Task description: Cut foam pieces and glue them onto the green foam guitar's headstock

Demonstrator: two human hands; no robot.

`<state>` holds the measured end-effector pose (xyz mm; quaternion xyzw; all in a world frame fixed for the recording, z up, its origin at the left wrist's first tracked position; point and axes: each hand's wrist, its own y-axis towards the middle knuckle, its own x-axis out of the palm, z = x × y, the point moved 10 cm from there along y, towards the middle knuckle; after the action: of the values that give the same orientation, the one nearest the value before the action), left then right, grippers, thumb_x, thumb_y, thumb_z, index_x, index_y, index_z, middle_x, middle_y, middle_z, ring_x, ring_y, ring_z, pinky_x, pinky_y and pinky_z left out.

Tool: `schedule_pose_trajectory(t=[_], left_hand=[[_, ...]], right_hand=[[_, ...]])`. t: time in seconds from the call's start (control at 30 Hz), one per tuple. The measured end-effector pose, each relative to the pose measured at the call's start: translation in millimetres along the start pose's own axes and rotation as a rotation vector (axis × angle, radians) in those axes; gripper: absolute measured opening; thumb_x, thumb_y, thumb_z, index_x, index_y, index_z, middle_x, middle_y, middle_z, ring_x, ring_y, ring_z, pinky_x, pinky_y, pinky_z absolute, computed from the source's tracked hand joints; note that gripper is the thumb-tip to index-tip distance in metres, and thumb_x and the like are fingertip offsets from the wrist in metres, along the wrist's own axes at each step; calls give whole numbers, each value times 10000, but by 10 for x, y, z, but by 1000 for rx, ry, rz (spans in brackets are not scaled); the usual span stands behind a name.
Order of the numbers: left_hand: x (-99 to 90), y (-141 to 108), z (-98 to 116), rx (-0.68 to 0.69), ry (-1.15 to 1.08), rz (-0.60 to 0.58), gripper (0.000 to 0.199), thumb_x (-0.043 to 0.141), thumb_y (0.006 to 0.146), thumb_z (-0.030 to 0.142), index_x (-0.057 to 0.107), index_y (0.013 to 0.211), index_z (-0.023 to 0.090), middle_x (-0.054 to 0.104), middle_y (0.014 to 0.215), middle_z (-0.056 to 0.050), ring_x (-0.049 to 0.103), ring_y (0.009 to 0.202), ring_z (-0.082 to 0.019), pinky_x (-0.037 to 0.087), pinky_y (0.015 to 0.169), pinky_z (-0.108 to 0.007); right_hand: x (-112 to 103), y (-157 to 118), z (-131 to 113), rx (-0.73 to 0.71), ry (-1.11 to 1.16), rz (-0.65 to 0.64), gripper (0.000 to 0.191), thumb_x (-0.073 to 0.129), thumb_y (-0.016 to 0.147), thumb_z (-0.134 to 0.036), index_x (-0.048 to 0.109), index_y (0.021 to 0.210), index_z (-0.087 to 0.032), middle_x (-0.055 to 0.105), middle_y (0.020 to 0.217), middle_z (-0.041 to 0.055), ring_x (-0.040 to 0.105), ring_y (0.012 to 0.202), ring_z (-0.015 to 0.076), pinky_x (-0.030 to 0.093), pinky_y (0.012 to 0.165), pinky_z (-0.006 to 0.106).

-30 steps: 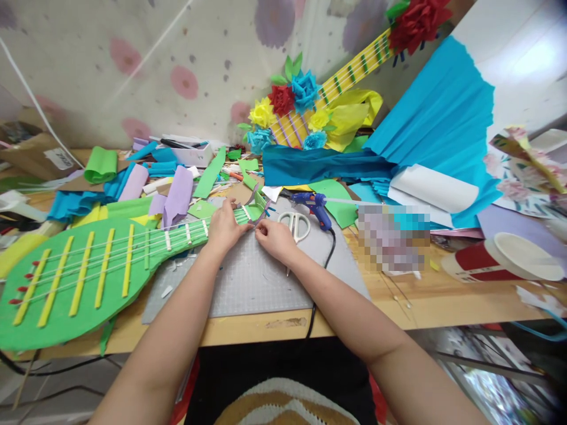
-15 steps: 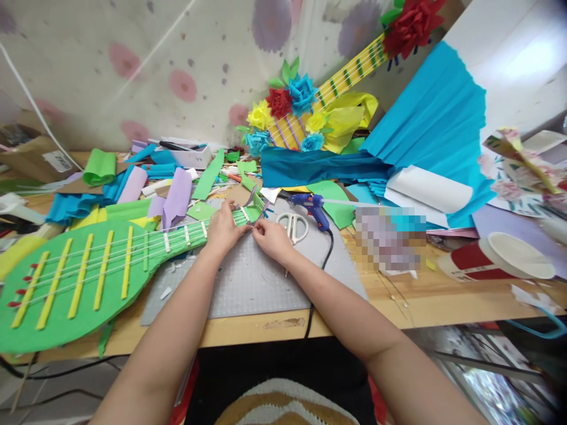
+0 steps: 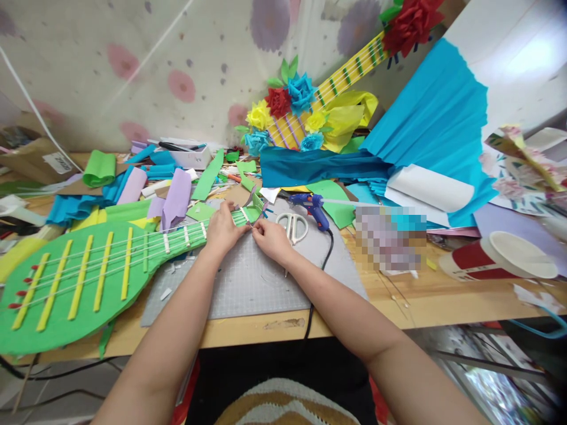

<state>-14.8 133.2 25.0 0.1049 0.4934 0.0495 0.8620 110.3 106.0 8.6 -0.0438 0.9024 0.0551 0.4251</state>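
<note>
The green paper guitar is laid slantwise, its rounded body at the left of the table and its neck carried over the grey cutting mat, apparently so that the narrow end is within reach of both hands. The neck is clamped by the left hand, with fingers over the far side and thumb along the near edge; it is probably steadied this way. Just beside that thumb, below the guitar's head, the fingertips of the right hand are held together in a pinch; whether anything thin is gripped between them cannot be told. White scissors and a blue glue gun are set near the right hand, likely for easy pick-up. Behind, the table is crowded with coloured paper: a purple roll is seen by the guitar, and a large blue sheet is fanned out at the right, above a red and white cup. A yellow guitar trimmed with paper flowers is leaned against a wall patterned with pink and purple blooms.
</note>
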Motion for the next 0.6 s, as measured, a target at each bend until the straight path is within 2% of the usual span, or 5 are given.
schedule_pose_trajectory(t=[0.4,0.6], left_hand=[[2,2,-32,-47,8,7,631,707,574,337,396,1100,182,585,1126,-97,547,1045,-270,422,867,-366],[13,9,-24,-34,33,10,621,704,574,342,396,1089,184,584,1110,-102,545,1039,-269,421,863,-365]], right_hand=[[39,25,24,12,42,-2,165,427,770,-208,587,739,-186,619,665,1,534,627,124,331,591,216],[116,77,104,87,206,-34,132,445,728,-177,540,637,-186,613,577,-20,546,583,105,349,575,198]])
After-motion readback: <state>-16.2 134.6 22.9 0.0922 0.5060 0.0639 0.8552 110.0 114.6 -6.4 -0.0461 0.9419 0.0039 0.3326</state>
